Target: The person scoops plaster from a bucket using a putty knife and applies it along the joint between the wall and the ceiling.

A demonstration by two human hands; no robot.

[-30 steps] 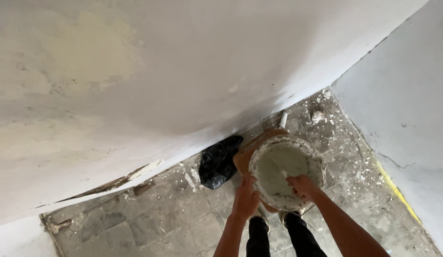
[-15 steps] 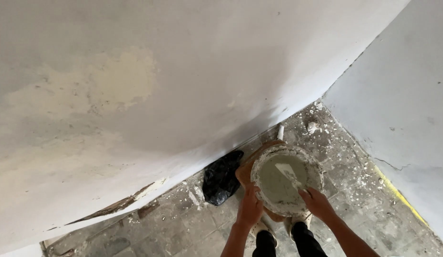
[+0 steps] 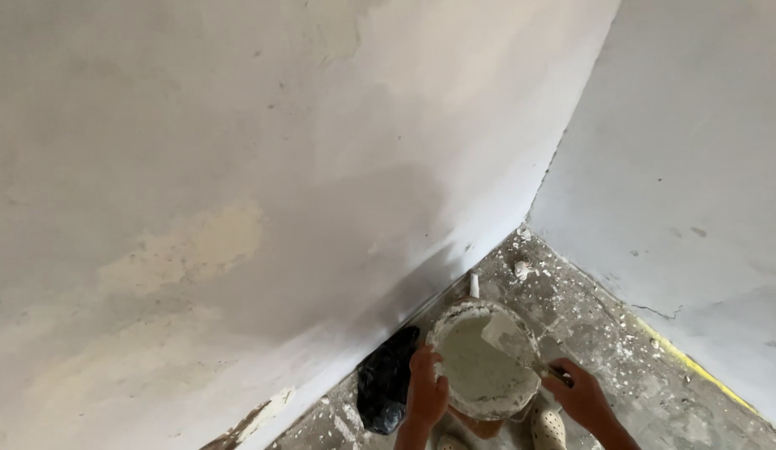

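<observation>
A round bucket (image 3: pixel 455 321) crusted with white plaster holds pale wet plaster (image 3: pixel 475 367). It stands on the floor near the corner of two walls. My left hand (image 3: pixel 425 390) grips the bucket's near left rim. My right hand (image 3: pixel 580 393) is shut on the handle of a putty knife (image 3: pixel 511 340), whose flat blade rests in the plaster on the bucket's right side. Below the bucket, the toe of my light shoe (image 3: pixel 548 429) shows.
A plastered wall (image 3: pixel 238 167) with a yellowish patch (image 3: pixel 196 246) fills the left. A grey wall (image 3: pixel 696 150) stands on the right. A black plastic bag (image 3: pixel 386 379) lies left of the bucket. Plaster splatter covers the tiled floor (image 3: pixel 621 367). A small white tube (image 3: pixel 474 286) lies by the wall.
My view has tilted upward, so more wall shows and the bucket sits lower in frame. The putty knife blade has dipped into the plaster at the bucket's right side.
</observation>
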